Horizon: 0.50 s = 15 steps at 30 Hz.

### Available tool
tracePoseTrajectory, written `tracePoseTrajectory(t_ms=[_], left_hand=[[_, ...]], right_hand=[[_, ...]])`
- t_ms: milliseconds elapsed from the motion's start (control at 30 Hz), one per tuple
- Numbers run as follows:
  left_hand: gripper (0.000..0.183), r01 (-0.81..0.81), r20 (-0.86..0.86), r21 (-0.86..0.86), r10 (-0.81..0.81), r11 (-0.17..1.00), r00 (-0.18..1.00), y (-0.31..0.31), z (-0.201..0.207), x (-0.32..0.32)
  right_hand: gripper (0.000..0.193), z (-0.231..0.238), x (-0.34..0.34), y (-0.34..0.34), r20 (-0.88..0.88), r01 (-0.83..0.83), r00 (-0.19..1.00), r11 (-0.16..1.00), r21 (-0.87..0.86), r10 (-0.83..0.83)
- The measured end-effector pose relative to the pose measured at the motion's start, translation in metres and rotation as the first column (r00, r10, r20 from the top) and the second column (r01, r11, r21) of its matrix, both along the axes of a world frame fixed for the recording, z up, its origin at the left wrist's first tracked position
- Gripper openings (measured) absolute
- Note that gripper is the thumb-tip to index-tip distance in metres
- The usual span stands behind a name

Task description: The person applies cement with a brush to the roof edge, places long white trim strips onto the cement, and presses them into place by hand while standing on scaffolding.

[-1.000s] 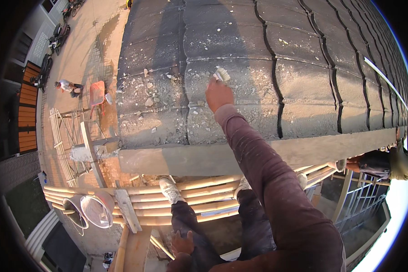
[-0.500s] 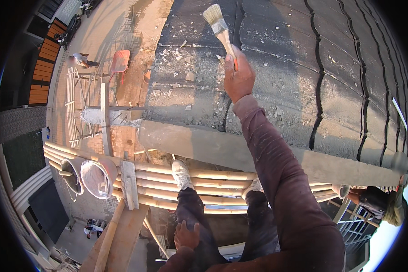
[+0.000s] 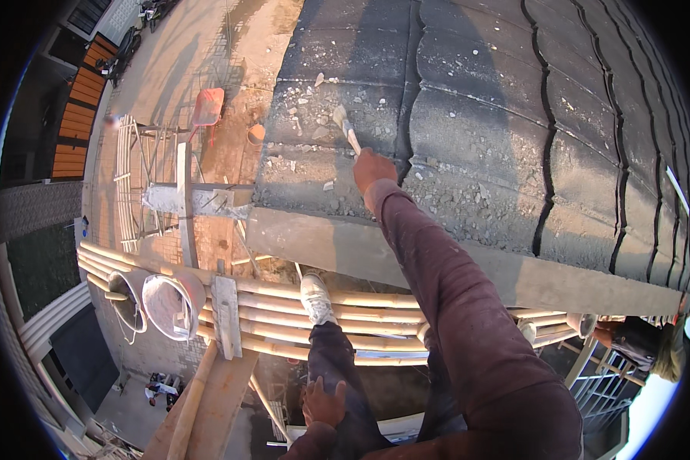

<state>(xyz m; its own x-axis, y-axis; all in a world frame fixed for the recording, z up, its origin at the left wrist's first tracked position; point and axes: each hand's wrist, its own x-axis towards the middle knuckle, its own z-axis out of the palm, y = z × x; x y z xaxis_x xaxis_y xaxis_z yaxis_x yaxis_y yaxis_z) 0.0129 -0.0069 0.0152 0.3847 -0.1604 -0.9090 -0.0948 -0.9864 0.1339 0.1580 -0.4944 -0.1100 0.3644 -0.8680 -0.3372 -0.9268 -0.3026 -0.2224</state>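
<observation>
My right hand (image 3: 375,169) is closed round the wooden handle of a paintbrush (image 3: 346,129). The brush has pale bristles, which point away from me among broken mortar bits (image 3: 321,133) on the dark roof tiles (image 3: 468,69). Whether the bristles press on the tile is hard to tell. Grey dust and small lumps lie over the lower tiles, on both sides of the hand. Down by my left thigh, my left hand (image 3: 323,402) rests with its fingers spread and nothing in it.
I stand on bamboo poles (image 3: 276,313) beside the concrete roof edge (image 3: 322,238), with a drop below. Two buckets (image 3: 172,307) sit on the poles at left. A red wheelbarrow (image 3: 208,107) stands on the ground. Another person (image 3: 644,345) is at far right.
My right hand has brought the paintbrush down and to the left, from raised above the tiles to among the mortar bits. My left hand stays on the thigh.
</observation>
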Motion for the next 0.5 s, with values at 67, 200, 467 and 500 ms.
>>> tracePoseTrajectory(t_ms=[67, 200, 467, 500], left_hand=[[0.077, -0.007, -0.003, 0.025, 0.007, 1.000, 1.000, -0.001, 0.002, 0.002], [0.076, -0.009, 0.023, -0.017, 0.010, 1.000, 1.000, -0.002, 0.005, 0.007], [0.075, -0.009, 0.035, -0.022, 0.010, 1.000, 0.999, 0.005, 0.001, 0.005], [0.076, -0.024, 0.037, -0.036, 0.025, 0.999, 0.999, 0.006, 0.001, 0.005]], right_hand=[[0.035, -0.005, 0.000, -0.002, -0.016, -0.001, 1.000, 0.999, 0.038, 0.001], [0.031, -0.016, 0.005, -0.003, 0.051, 0.133, 0.990, 0.991, -0.022, -0.132], [0.032, -0.018, 0.019, 0.022, 0.079, -0.005, 0.997, 0.999, -0.046, 0.008], [0.032, -0.019, 0.020, 0.021, 0.033, -0.006, 0.999, 0.999, -0.033, 0.007]])
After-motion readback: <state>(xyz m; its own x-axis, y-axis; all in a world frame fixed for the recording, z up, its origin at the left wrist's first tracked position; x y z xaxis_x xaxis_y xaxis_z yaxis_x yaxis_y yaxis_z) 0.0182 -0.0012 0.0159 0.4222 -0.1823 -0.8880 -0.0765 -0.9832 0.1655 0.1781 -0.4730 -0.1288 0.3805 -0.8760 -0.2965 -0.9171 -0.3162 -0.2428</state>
